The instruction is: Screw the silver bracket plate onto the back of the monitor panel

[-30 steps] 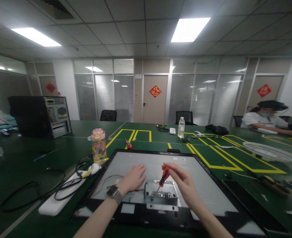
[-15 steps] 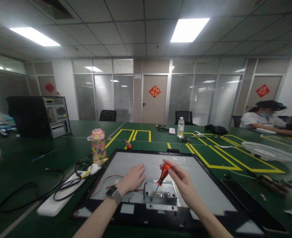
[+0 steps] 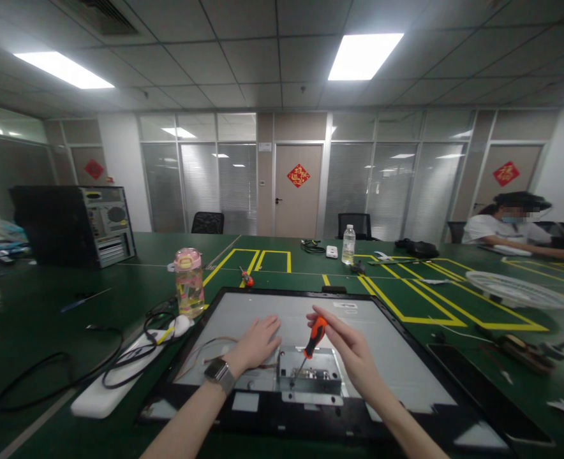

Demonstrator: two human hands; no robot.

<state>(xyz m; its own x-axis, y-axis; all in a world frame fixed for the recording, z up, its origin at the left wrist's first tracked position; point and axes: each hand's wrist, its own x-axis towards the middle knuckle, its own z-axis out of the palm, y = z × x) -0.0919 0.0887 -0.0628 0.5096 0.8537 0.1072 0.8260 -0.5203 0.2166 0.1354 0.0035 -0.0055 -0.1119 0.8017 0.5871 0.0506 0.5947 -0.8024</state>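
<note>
An orange-and-black screwdriver (image 3: 316, 336) stands tilted, its shaft running down into a metal housing (image 3: 313, 385) with a circuit board inside. My right hand (image 3: 351, 347) holds the handle, fingers fairly straight along its top and side. Whether the tip sits in a screw is too small to tell. Flat on a large black-framed screen panel (image 3: 397, 363) rests my left hand (image 3: 257, 342), fingers stretched out, just left of the housing. Thin wires (image 3: 200, 349) run over the panel to the left and pass beneath that hand.
Left of the panel are a white power strip (image 3: 114, 376) with black cables and a pink drink bottle (image 3: 189, 284). A computer case (image 3: 71, 223) stands farther left. Behind are a small red screwdriver (image 3: 246, 278) and a water bottle (image 3: 348, 245). A co-worker (image 3: 492, 226) sits far right.
Very little differs. The screwdriver handle and the right-hand fingers have shifted slightly; the left hand stays in place. The whole view has moved by a few pixels.
</note>
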